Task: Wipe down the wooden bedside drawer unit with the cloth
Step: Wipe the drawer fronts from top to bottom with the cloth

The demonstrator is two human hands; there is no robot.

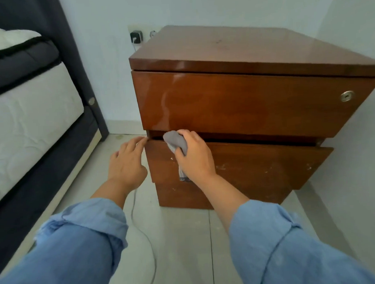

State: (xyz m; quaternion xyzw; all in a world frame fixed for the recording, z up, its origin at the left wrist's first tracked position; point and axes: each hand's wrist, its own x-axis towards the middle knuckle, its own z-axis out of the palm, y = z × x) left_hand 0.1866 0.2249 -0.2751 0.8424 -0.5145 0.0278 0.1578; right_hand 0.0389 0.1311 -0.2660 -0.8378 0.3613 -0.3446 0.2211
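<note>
Head view: a person's two hands at the front of a wooden drawer unit (244,101) on a pale tiled floor (185,237).

Nearest, a grey cable (140,228) trails over the floor in front of the unit. The left hand (127,163) reaches with relaxed fingers to the unit's left front corner. The right hand (195,156) grips a bunched grey cloth (176,142) at the gap between its drawers. The glossy brown unit shows pale scuffs low down and a round lock (347,96). Left of it stands a bed (32,117); behind, a plug (136,36) on the white wall.
</note>
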